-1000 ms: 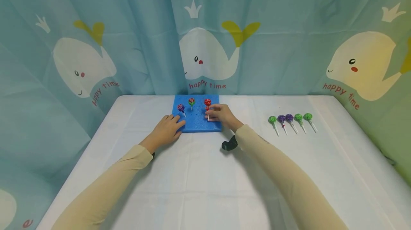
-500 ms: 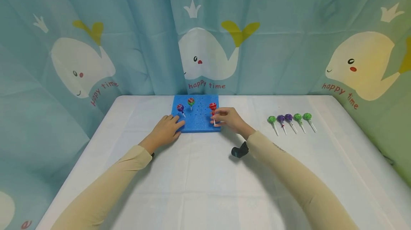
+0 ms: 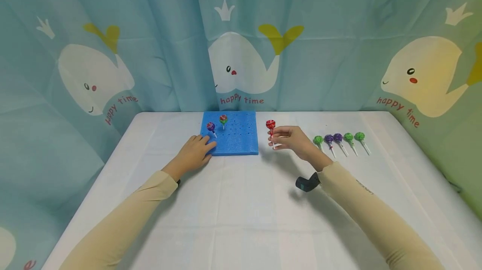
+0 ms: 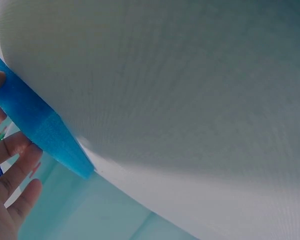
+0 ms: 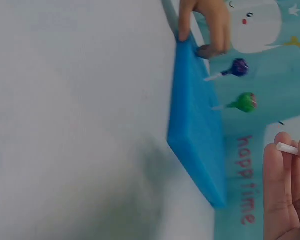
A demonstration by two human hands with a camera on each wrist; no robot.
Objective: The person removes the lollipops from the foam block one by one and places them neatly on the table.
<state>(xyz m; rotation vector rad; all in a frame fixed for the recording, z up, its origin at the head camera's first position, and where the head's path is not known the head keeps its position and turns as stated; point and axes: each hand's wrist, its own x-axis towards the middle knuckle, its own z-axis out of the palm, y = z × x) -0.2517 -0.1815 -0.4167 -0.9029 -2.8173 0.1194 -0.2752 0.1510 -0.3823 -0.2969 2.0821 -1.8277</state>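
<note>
My right hand [image 3: 293, 139] pinches the white stick of a red lollipop [image 3: 270, 124] and holds it upright, just right of the blue foam board [image 3: 241, 144]. In the right wrist view, the bare end of the stick [image 5: 287, 148] pokes out between thumb and fingers. At the board's front left corner rests my left hand [image 3: 193, 153], its fingers spread and fairly straight along the edge in the left wrist view. A purple lollipop [image 3: 211, 127], leaning, and a green-and-red lollipop [image 3: 224, 119] stand stuck in the board, which is dotted with small holes.
To the right, several lollipops lie in a row on the white table, among them a green lollipop [image 3: 360, 136] and a purple lollipop [image 3: 338, 137]. A black wrist camera [image 3: 306, 183] hangs under the right forearm. A whale-print curtain [image 3: 331, 73] closes off the table's back edge.
My right hand has carried the red lollipop from over the board's right part to beyond its right edge. The left hand has stayed at the board's corner.
</note>
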